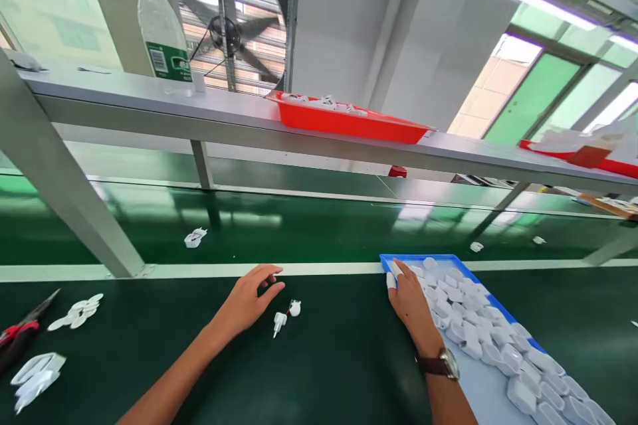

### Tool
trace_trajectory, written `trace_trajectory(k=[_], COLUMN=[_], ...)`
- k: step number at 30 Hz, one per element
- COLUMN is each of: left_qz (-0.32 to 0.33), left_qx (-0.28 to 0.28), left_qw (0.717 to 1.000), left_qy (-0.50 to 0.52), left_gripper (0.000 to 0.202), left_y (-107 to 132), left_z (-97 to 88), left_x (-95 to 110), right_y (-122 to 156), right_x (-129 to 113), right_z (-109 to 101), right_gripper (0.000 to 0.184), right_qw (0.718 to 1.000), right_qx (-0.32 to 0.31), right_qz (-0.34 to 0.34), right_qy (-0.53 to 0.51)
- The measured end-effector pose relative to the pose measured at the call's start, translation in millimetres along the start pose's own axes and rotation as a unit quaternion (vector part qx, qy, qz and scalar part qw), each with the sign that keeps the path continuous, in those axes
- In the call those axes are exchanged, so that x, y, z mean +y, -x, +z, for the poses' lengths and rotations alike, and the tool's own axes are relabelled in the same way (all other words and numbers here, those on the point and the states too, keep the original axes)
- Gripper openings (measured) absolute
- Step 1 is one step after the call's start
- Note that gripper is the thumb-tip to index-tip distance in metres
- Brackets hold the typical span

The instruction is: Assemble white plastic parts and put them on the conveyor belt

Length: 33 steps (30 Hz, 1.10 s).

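My left hand (pixel 249 299) rests on the green table top with its fingers loosely curled and apart, holding nothing. Two small white plastic parts (pixel 285 317) lie just right of it, one with a red bit. My right hand (pixel 409 299), a watch on its wrist, lies on the left edge of a blue tray (pixel 399 257) full of several white plastic parts (pixel 478 325). White tape wraps its fingertips, and I cannot make out whether they hold a part.
A green conveyor belt (pixel 319 229) runs beyond a white strip and carries a white part (pixel 195 237). Above it, a grey shelf holds a red tray (pixel 349 121) and a water bottle (pixel 163 30). Red-handled cutters (pixel 22 332) and white pieces (pixel 74 313) lie at left.
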<state>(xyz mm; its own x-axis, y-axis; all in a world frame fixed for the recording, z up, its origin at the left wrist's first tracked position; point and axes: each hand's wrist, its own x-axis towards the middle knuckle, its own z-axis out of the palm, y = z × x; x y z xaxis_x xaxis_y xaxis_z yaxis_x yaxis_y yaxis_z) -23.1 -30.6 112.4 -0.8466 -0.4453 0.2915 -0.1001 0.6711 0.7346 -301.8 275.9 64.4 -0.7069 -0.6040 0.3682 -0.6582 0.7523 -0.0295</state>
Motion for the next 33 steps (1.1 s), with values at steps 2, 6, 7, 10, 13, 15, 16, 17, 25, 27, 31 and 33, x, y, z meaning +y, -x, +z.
trace_trajectory(k=[2, 6, 7, 10, 13, 15, 16, 17, 25, 27, 31, 33], left_qz=[0.001, -0.039, -0.054, -0.093, -0.103, -0.096, -0.091, -0.087, -0.040, -0.021, -0.032, -0.052], left_qx=[-0.019, -0.097, -0.105, -0.102, -0.098, -0.109, -0.116, -0.120, -0.139, -0.149, -0.118, -0.074], left_qw=[1.000, 0.994, 0.993, 0.990, 0.990, 0.989, 0.989, 0.988, 0.989, 0.988, 0.992, 0.995], left_qy=[0.008, 0.012, 0.007, -0.003, 0.012, 0.025, 0.030, 0.034, 0.032, 0.028, -0.010, -0.040], left_gripper=[0.032, 0.032, 0.032, 0.034, 0.037, 0.038, 0.037, 0.037, 0.032, 0.031, 0.034, 0.036], left_y=[13, 50, 58, 71, 69, 66, 64, 63, 53, 52, 68, 80], left_z=[-8.1, -20.4, -23.8, -30.5, -28.8, -25.6, -24.5, -23.7, -24.1, -23.5, -27.7, -30.3], left_x=[3, -6, -12, -34, -45, -43, -40, -36, -2, 0, -23, -46], right_y=[-7, -5, -1, 7, 9, 7, 5, 4, -15, -22, -29, -29], right_x=[-7, 2, 8, 25, 35, 40, 42, 43, 7, -1, 10, 21], right_z=[5, 12, 13, 14, 15, 14, 12, 10, 8, 14, 19, 18], right_gripper=[0.030, 0.029, 0.029, 0.029, 0.028, 0.030, 0.031, 0.033, 0.047, 0.046, 0.044, 0.041], right_qw=[1.000, 0.999, 0.998, 0.996, 0.996, 0.997, 0.998, 0.999, 0.998, 0.997, 0.997, 0.995], right_qx=[-0.009, -0.031, -0.035, -0.044, -0.039, -0.025, -0.016, -0.008, -0.006, -0.019, -0.030, -0.037], right_qz=[-0.002, 0.034, 0.043, 0.062, 0.064, 0.056, 0.050, 0.042, -0.040, -0.030, 0.058, 0.091], right_qy=[-0.001, 0.019, 0.026, 0.046, 0.052, 0.046, 0.041, 0.034, -0.056, -0.062, -0.038, -0.031])
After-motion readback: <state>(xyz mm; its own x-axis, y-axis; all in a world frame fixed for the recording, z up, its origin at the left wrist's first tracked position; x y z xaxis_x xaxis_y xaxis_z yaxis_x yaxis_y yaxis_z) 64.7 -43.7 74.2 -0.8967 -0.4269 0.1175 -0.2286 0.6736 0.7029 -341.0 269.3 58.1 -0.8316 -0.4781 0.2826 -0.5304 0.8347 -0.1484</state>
